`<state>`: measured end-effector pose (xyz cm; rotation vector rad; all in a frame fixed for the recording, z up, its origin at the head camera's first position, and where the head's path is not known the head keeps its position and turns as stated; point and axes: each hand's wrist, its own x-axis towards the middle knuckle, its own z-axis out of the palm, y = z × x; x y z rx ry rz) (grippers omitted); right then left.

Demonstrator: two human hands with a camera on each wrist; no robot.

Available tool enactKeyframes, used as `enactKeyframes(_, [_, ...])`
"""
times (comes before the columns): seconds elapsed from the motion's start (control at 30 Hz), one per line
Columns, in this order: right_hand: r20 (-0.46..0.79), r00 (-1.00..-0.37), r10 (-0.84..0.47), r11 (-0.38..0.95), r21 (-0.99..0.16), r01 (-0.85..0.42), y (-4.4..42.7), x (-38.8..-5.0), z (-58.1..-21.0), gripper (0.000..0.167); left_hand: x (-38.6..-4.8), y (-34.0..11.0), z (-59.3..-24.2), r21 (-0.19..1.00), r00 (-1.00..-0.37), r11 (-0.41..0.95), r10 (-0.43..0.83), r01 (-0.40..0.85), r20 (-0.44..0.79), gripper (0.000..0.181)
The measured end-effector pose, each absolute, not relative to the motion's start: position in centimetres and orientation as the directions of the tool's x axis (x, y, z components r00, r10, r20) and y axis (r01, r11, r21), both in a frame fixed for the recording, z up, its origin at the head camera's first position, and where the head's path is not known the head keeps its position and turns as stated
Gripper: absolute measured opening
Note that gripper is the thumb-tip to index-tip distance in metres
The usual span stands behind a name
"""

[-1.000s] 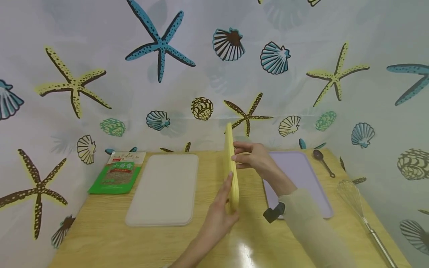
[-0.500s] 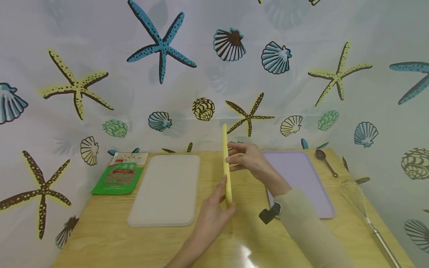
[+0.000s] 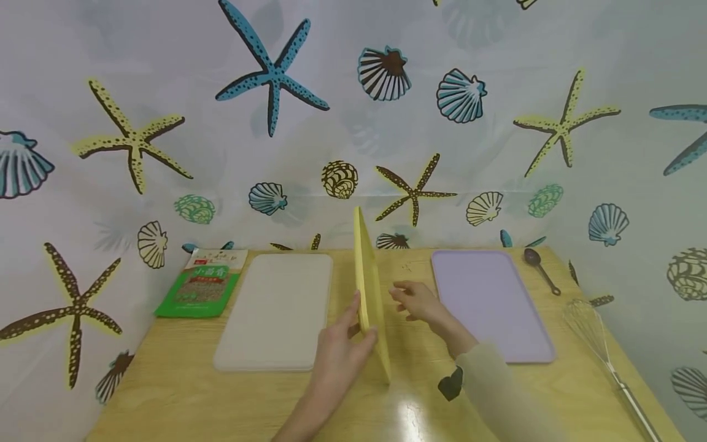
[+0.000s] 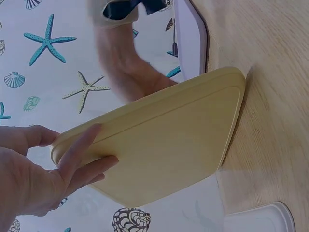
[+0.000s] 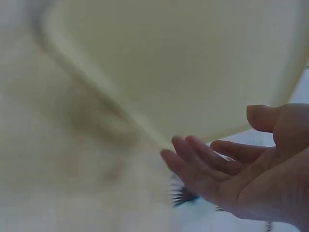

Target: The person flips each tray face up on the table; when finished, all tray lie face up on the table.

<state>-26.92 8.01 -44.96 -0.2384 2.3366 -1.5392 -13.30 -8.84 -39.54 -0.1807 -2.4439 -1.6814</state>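
Observation:
A yellow rectangular tray [image 3: 366,264] stands on edge, tilted, at the middle of the wooden table. My left hand [image 3: 337,356] grips its near edge, thumb on one side and fingers on the other. In the left wrist view, the fingers [image 4: 86,145] lie along the tray's broad underside. One corner of the tray appears to meet the tabletop. My right hand [image 3: 424,305] is just right of the tray, its fingers loosely bent and holding nothing. From the right wrist view, that hand's fingertips [image 5: 181,145] are near the tray's blurred lower corner; contact is unclear.
A white tray [image 3: 276,313] lies to the left, beside a green seasoning packet [image 3: 201,285]. On the right are a lilac tray [image 3: 491,307], a dark measuring spoon [image 3: 541,269] and a wire whisk [image 3: 607,362]. A patterned curtain [image 3: 353,110] encloses the table's back and sides.
My right hand has let go of the yellow tray and moved down and to the right. The tray has shifted slightly left and turned, showing its right face. My left hand keeps its grip.

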Motion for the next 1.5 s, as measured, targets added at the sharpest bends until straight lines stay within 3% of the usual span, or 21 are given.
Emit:
enactKeyframes(0.17, [-0.22, -0.941, -0.256, 0.511, -0.857, 0.061, 9.1, -25.8, -48.9, 0.052, -13.1, -9.4, -39.2, 0.933, -0.985, 0.328, -0.035, 0.148, 0.168, 0.061])
enactKeyframes(0.4, [-0.239, -0.946, -0.217, 0.526, -0.845, 0.092, 8.9, -25.1, -49.8, 0.057, -13.4, -10.1, -38.7, 0.969, -0.992, 0.239, -0.086, 0.065, 0.088, 0.061])
enactKeyframes(0.7, [-0.27, -0.927, -0.262, 0.375, -0.913, 0.161, 9.4, -24.4, -49.4, 0.059, -14.0, -11.5, -38.7, 0.989, -0.994, 0.136, -0.082, 0.062, 0.074, 0.057])
enactKeyframes(1.0, [-0.298, -0.868, -0.398, 0.231, -0.948, 0.219, 11.4, -25.3, -49.8, 0.057, -14.8, -13.2, -38.5, 0.997, -0.997, -0.016, 0.034, -0.076, -0.075, 0.075])
enactKeyframes(1.17, [-0.332, -0.875, -0.353, 0.22, -0.938, 0.267, 12.2, -25.5, -50.1, 0.058, -15.1, -14.2, -38.6, 0.987, -0.988, -0.074, 0.069, -0.141, -0.136, 0.075])
enactKeyframes(1.5, [-0.339, -0.894, -0.293, 0.245, -0.93, 0.273, 13.3, -25.1, -49.8, 0.058, -15.8, -15.8, -39.7, 0.986, -0.987, -0.046, 0.051, -0.158, -0.156, 0.058])
